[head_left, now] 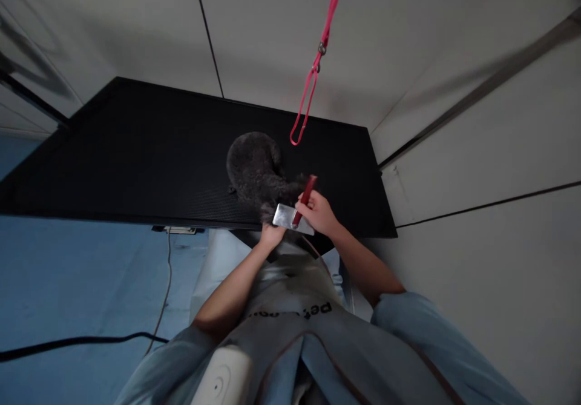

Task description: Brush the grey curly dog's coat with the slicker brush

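A small dark grey curly dog (256, 169) lies on a black grooming table (136, 157), near its front edge. My right hand (320, 214) is closed round the red handle of a slicker brush (295, 214), whose shiny metal head rests against the dog's rear. My left hand (271, 233) sits just under the brush head at the table's edge, holding part of the dog's fur or leg; its fingers are mostly hidden behind the brush.
A pink grooming loop (311, 84) hangs from above, just right of the dog and apart from it. Pale walls close in behind and to the right. Blue floor (68, 284) lies to the left, with a black cable (82, 341) across it.
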The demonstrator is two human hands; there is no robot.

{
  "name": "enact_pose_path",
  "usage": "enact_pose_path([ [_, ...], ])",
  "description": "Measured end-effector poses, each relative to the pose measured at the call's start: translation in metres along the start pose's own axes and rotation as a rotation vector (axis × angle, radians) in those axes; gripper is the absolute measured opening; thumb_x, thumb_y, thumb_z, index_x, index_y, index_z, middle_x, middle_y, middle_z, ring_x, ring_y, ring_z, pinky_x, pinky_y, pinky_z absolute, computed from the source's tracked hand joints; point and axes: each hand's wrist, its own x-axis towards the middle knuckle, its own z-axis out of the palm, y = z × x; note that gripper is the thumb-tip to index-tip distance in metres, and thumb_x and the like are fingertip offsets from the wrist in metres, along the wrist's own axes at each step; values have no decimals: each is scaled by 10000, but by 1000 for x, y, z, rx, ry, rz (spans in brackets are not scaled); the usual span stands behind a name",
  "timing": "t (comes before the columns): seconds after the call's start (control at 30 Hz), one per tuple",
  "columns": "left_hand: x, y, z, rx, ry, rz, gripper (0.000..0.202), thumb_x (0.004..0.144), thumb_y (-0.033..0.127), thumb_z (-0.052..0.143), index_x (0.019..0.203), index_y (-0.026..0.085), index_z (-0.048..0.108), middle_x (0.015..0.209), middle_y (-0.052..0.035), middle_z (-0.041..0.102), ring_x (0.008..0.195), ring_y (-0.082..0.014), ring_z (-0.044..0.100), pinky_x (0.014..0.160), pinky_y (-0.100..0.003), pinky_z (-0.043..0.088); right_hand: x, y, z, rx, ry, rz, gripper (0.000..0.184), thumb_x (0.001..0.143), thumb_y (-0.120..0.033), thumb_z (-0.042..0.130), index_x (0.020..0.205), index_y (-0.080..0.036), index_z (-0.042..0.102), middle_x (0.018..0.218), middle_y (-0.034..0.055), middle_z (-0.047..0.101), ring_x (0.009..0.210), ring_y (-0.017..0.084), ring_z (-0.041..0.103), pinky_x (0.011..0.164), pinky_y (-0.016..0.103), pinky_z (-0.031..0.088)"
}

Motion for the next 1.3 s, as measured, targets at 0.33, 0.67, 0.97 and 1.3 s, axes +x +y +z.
enact_pose_path([
  [0.33,-1,6,4,57,65,-49,312,614,245,744,895,122,684,1008,-119,720,1021,-259,651,1001,-407,453,-1,13,-8,33,-37,53,224,672,-327,642,821,-192,544,696,-15,601,594,139,587,595,279,488],
  [0.67,23,27,18,-44,179,14,253,669,313,706,819,110,697,910,-117,735,863,-243,690,898,-376,521,-4,-3,-26,-207,282,-171,251,755,-351,624,953,-199,598,903,46,670,747,171,626,709,317,500],
  [0.97,9,20,4,-41,142,-18,229,679,272,696,857,129,711,937,-102,737,901,-236,689,925,-380,518,15,-31,-22,-148,231,-268,197,773,-312,599,925,-192,564,804,14,638,628,124,575,624,262,474],
  [1.3,8,19,4,-112,77,-14,258,643,293,702,843,129,706,926,-102,735,886,-239,691,910,-406,524,22,-33,-9,-229,-43,-242,212,754,-307,605,931,-194,574,726,-2,633,576,126,577,567,246,457],
])
